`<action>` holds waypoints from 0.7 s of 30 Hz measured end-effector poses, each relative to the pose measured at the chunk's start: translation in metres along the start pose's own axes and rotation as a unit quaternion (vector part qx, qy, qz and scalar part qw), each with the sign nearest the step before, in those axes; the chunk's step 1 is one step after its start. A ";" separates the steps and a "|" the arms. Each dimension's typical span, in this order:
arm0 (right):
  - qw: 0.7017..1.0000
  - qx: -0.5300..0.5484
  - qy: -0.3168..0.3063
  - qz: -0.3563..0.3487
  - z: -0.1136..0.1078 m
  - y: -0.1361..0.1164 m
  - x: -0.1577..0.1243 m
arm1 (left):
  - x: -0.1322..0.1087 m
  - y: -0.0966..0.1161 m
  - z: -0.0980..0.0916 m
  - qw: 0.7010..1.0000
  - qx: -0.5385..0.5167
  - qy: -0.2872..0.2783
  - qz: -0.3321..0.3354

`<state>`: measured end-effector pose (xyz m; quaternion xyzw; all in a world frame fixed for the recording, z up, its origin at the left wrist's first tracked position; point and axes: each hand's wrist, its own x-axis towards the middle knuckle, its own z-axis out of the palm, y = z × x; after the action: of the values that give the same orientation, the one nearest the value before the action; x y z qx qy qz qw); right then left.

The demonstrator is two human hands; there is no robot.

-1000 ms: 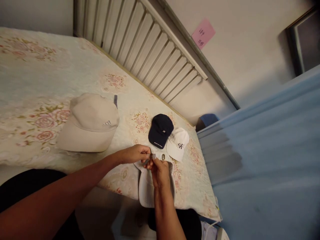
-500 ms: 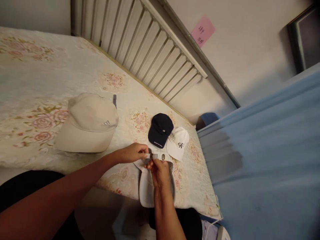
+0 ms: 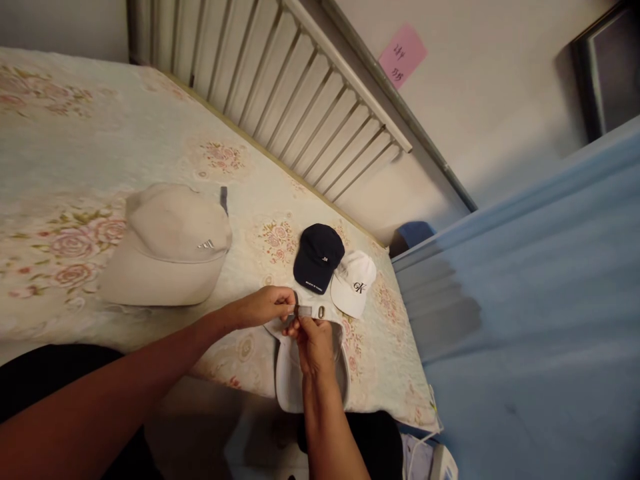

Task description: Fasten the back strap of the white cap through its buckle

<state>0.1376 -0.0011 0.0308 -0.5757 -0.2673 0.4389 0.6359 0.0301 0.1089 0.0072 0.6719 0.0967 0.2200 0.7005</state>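
- Cream floral quilted bedspread (image 3: 150,133) fills most of the shot. There's a big blue fabric panel (image 3: 550,300) on the right and a grey slatted metal rail (image 3: 300,100) along the far side. A large beige baseball cap (image 3: 165,247) sits left. At the near edge is the plain white cap (image 3: 284,380) both hands are on, brim hanging off towards the person. Just beyond it, a small navy cap (image 3: 318,257) touches a small white cap with a black logo (image 3: 354,283).
- How's the grip?
- Left hand (image 3: 267,305) is pinched narrow on the loose end of the thin white strap (image 3: 311,311) at the cap's far end. Right hand (image 3: 313,343) is closed on the same strap by the little silver buckle (image 3: 304,311).
- I'd say keep that strap flat and untwisted and pull along its own line. Steady the buckle with the right hand so the cap doesn't slide off the edge. Anything you can't see?
- Plenty. The right hand covers the crown, and I can't tell if the strap runs through the buckle. The scribble on the pink sticky note (image 3: 403,55) is unreadable.
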 end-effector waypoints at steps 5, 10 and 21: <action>1.000 0.019 0.018 -0.005 0.000 -0.004 -0.002 | -0.001 0.003 -0.001 0.999 0.042 0.024 -0.008; 0.999 0.006 0.045 -0.011 0.001 -0.002 -0.002 | -0.001 0.003 0.000 0.998 0.047 0.032 -0.014; 0.999 -0.021 0.042 -0.027 0.003 0.001 -0.001 | -0.001 0.005 0.002 0.998 -0.028 0.058 0.000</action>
<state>0.1342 -0.0003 0.0310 -0.5995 -0.2649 0.3916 0.6458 0.0288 0.1061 0.0125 0.6377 0.1312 0.2612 0.7126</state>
